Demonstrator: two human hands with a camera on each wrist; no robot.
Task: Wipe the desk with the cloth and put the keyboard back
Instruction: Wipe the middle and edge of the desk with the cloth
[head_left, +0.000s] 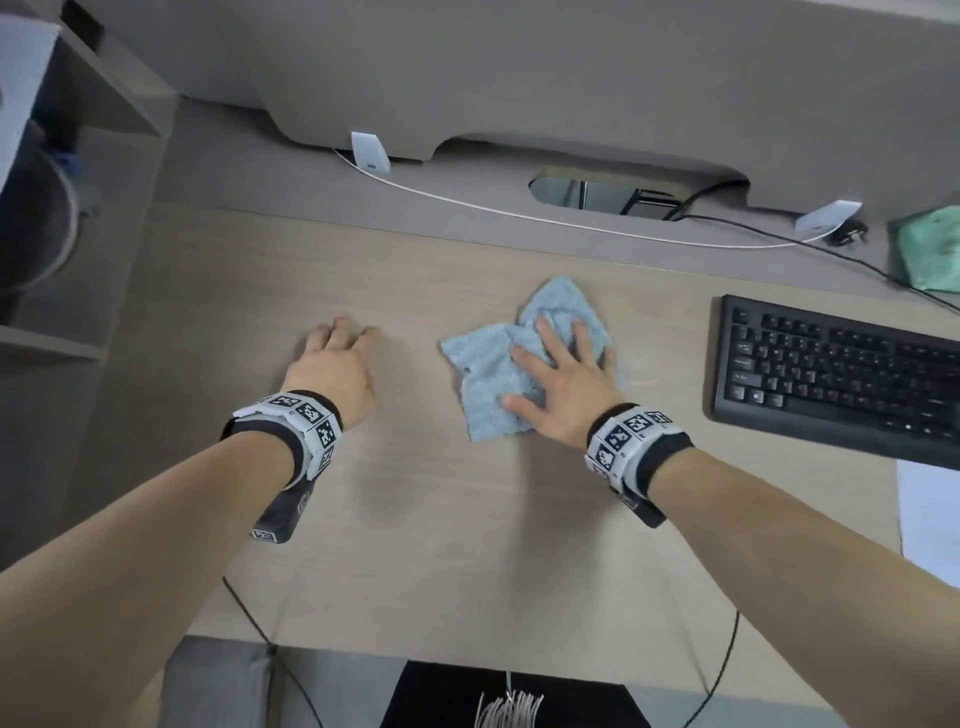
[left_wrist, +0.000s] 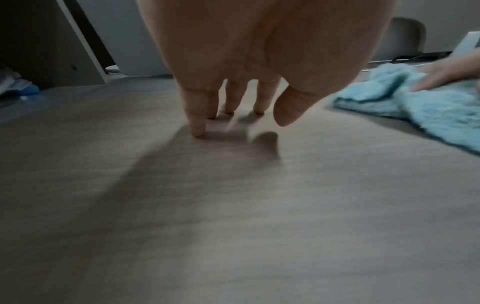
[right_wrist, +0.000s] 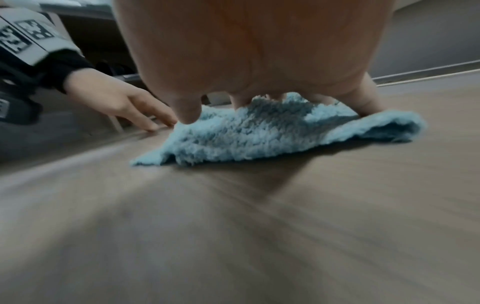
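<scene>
A light blue fluffy cloth (head_left: 488, 374) lies crumpled on the wooden desk (head_left: 415, 519), right of centre. My right hand (head_left: 561, 358) presses flat on it with fingers spread; the right wrist view shows the thumb and fingers (right_wrist: 187, 111) resting on the cloth (right_wrist: 259, 131). My left hand (head_left: 343, 343) rests to the left of the cloth, apart from it, with straight fingertips (left_wrist: 200, 131) touching the bare desk and nothing held. The cloth (left_wrist: 415, 107) shows at the right edge of the left wrist view. A black keyboard (head_left: 831, 374) sits at the desk's right side, angled, untouched.
A white cable (head_left: 519, 213) and a black cable (head_left: 779, 228) run along the back near a cable opening (head_left: 587, 192). A green item (head_left: 930, 249) sits at the back right. White paper (head_left: 930, 514) lies below the keyboard. A shelf unit (head_left: 78, 208) stands at the left.
</scene>
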